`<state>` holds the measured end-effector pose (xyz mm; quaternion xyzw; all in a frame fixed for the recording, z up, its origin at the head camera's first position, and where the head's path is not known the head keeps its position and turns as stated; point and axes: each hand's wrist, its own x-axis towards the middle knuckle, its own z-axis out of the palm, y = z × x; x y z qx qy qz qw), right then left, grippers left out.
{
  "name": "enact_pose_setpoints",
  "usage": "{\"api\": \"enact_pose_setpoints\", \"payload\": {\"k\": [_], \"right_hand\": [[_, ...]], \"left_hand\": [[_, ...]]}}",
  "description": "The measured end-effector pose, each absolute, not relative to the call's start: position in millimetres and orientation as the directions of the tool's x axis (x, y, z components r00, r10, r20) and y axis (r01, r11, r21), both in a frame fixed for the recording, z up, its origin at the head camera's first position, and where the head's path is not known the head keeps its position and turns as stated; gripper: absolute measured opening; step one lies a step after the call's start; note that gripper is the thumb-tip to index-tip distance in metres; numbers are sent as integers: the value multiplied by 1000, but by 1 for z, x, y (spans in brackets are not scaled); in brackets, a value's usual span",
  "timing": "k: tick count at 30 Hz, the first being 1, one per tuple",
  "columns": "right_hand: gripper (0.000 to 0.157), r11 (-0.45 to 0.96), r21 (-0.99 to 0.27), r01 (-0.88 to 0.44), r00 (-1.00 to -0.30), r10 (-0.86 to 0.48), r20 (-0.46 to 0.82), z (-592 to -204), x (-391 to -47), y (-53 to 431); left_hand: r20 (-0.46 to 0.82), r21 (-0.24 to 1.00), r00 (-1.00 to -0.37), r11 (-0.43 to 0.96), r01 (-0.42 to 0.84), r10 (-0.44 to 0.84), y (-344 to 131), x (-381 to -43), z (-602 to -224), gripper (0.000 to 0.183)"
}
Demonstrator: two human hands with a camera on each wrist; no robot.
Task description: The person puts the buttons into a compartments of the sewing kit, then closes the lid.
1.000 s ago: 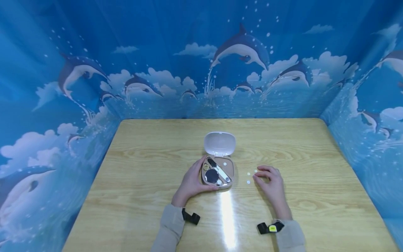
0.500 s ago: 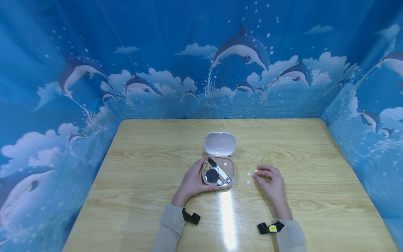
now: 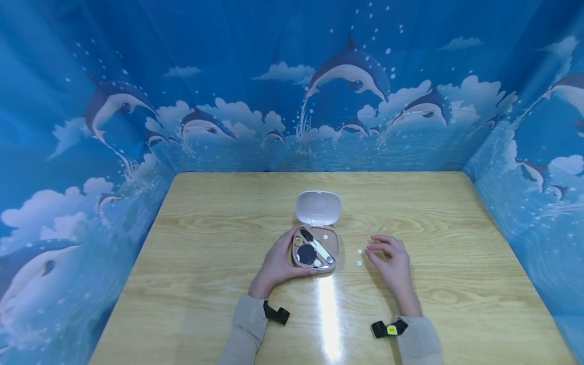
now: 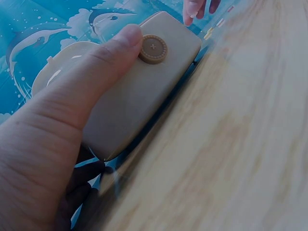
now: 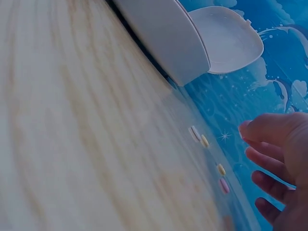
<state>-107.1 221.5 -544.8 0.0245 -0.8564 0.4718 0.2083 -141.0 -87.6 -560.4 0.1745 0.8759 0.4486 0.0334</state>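
Observation:
A small beige case (image 3: 335, 263) with a button-shaped clasp (image 4: 153, 49) lies on the table, its lid (image 3: 318, 208) raised. My left hand (image 3: 276, 261) grips the case's left side, thumb along the front beside the clasp. Inside are a black-and-white slim tool (image 3: 323, 252), a black round piece (image 3: 306, 255), a gold ring-like piece (image 3: 298, 242) and a small white disc (image 3: 326, 237). My right hand (image 3: 392, 258) hovers right of the case, thumb and index tips close together; I cannot tell whether they pinch anything. Small pale discs (image 3: 359, 263) lie beside its fingertips.
Several of these small discs, in white, yellow and pink, show edge-on in the right wrist view, among them a pink one (image 5: 224, 186). The wood-grain table (image 3: 456, 228) ends at a blue dolphin-print curtain (image 3: 255, 101) at the back and sides.
My right hand has shifted slightly away from me, toward the back of the table. The disc that showed by its index fingertip no longer shows in the head view. My left hand and the case stay put.

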Motion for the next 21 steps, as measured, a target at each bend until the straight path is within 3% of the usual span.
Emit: {"api": "enact_pose_setpoints", "payload": {"k": [21], "right_hand": [[17, 512, -802, -308, -893, 134, 429, -529, -120, 205]], "left_hand": [[100, 790, -937, 545, 280, 335, -88, -141, -561, 130]]}}
